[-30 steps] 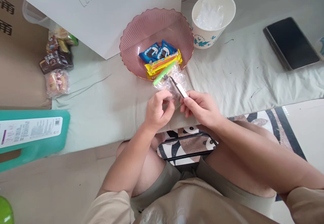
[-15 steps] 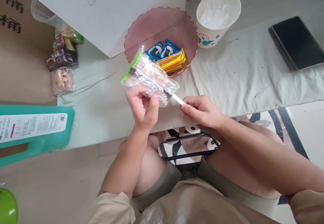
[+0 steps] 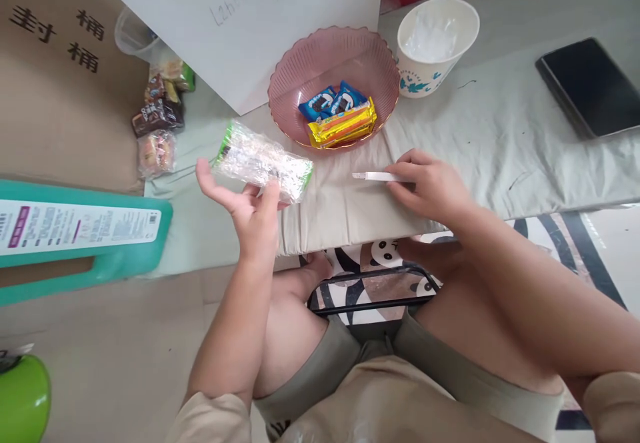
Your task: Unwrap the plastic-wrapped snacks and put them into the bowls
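Note:
My left hand [image 3: 245,211] pinches a clear, crinkled snack packet [image 3: 265,163] with green ends, thumb on its near side and another finger spread away. What the packet holds is blurred by glare. To the right, my right hand [image 3: 427,186] grips a slim, white-handled knife [image 3: 380,177], its thin tip pointing left, apart from the packet. Beyond both hands is a pink ribbed bowl [image 3: 295,63] with a gold rim. In it lie blue cookie packets [image 3: 345,101] and yellow wrapped bars [image 3: 345,125].
A paper cup [image 3: 425,76] with clear plastic inside stands right of the bowl. Farther right lies a phone [image 3: 593,86]. Wrapped snacks [image 3: 157,153] sit at left beside a cardboard box [image 3: 60,116]. A white box [image 3: 240,36] stands behind; a teal container [image 3: 125,259] is at the left edge.
The knife has come away from the packet, and my right hand has moved right and slightly up with it. My left hand has shifted left with the packet.

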A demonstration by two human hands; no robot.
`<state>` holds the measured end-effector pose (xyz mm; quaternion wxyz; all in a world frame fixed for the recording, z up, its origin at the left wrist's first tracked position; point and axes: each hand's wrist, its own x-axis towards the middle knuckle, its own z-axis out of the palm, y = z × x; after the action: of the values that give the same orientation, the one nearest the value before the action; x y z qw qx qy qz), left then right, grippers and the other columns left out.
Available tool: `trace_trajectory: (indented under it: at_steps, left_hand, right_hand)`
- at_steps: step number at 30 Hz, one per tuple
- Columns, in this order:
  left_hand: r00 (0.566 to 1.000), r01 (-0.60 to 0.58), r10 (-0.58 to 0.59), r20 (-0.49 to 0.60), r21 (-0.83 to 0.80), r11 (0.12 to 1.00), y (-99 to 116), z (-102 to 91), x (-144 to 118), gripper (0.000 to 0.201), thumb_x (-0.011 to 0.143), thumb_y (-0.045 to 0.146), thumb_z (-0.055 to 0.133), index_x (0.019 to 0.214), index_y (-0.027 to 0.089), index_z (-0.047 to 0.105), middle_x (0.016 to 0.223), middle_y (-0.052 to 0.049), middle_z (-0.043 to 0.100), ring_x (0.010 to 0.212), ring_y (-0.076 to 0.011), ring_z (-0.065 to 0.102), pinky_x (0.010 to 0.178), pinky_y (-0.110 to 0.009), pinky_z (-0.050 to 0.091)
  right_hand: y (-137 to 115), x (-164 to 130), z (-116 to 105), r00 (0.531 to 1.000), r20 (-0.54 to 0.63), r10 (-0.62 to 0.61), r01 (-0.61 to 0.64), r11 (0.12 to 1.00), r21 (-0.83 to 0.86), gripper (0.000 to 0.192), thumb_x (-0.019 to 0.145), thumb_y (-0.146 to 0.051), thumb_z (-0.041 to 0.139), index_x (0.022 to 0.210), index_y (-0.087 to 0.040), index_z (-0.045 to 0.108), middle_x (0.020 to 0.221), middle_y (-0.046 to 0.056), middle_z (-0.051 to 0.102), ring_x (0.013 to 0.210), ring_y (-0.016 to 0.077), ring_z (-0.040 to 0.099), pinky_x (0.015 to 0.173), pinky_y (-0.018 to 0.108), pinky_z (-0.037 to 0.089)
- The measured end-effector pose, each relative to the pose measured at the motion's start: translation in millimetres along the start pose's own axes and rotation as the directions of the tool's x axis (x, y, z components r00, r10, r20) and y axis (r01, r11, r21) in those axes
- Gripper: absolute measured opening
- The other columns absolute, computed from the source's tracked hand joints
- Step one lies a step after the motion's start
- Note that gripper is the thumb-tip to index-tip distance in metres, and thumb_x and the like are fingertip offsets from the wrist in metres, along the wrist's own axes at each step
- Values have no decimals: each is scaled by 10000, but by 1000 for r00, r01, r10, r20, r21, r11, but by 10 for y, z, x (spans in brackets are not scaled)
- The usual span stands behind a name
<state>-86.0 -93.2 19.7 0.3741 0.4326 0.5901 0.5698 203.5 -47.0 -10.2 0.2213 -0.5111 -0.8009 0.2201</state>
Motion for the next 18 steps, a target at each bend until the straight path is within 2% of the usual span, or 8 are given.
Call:
trace_trajectory:
  at_steps: [2, 3, 5, 7, 10, 13, 15, 18]
  left_hand:
    - [990, 125, -126, -58, -18, 992, -4, -30, 1, 1177, 780, 394, 854, 1578, 513, -3, 1008, 58, 682, 728, -94, 591, 612, -225, 520]
    - [980, 181, -182, -79, -19, 983, -12, -30, -1, 1211, 732, 388, 881, 1597, 467, 37, 952, 58, 691, 695, -98, 599, 575, -218, 512]
    - [952, 304, -304, -24, 31, 952, -41, -12, -11, 1184, 688, 395, 890, 1597, 372, 131, 891, 45, 708, 659, -117, 628, 522, -217, 490]
    - [931, 355, -363, 42, 130, 926, -83, 7, -25, 1034, 710, 393, 851, 1542, 299, 244, 893, 10, 727, 696, -154, 677, 560, -247, 523]
    - [953, 224, -289, 95, 425, 877, -135, -3, -30, 726, 757, 395, 798, 1378, 257, 450, 1119, -77, 733, 992, -234, 722, 838, -363, 602]
    - [976, 46, -168, 137, 626, 778, -136, -47, 7, 671, 762, 416, 789, 1352, 248, 517, 1482, -137, 577, 1334, -315, 594, 1035, -443, 558]
    - [956, -85, -113, 269, 628, 774, -106, -69, 43, 737, 770, 407, 775, 1433, 254, 492, 1569, -132, 504, 1437, -321, 516, 1104, -452, 523]
    - [891, -234, -108, 442, 648, 724, -38, -56, 69, 585, 789, 363, 745, 1347, 242, 613, 1491, -103, 568, 1412, -297, 538, 1175, -438, 466]
  right_hand:
    - [73, 25, 10, 1000, 3, -13, 13, 997, -78, 304, 919, -309, 572, 1125, -228, 782, 1090, 131, 728, 920, 285, 673, 746, 401, 489]
    - [102, 39, 11, 1000, 0, -15, 15, 993, -113, 318, 917, -296, 570, 1146, -221, 778, 1067, 137, 730, 943, 302, 668, 781, 421, 496]
    - [150, 65, 9, 1000, -9, -7, 5, 985, -174, 333, 913, -280, 566, 1164, -205, 771, 1036, 151, 732, 963, 328, 654, 828, 459, 499]
    - [193, 84, 3, 999, -27, 24, -29, 974, -226, 339, 917, -279, 551, 1165, -207, 769, 1066, 160, 732, 981, 346, 648, 841, 482, 494]
    - [275, 91, -14, 991, -70, 113, -129, 947, -294, 347, 927, -290, 522, 1167, -241, 768, 1153, 153, 724, 1036, 365, 640, 851, 500, 477]
    - [375, 85, -41, 966, -186, 178, -231, 918, -323, 338, 926, -288, 519, 1153, -253, 767, 1149, 148, 733, 1075, 384, 615, 885, 534, 438]
    - [404, 81, -57, 938, -311, 152, -251, 917, -310, 331, 923, -271, 522, 1158, -244, 755, 1152, 160, 736, 1099, 388, 596, 913, 551, 412]
    - [299, 77, -38, 907, -413, 81, -201, 946, -255, 310, 921, -253, 522, 1152, -218, 727, 1152, 171, 724, 1092, 368, 610, 930, 534, 427]
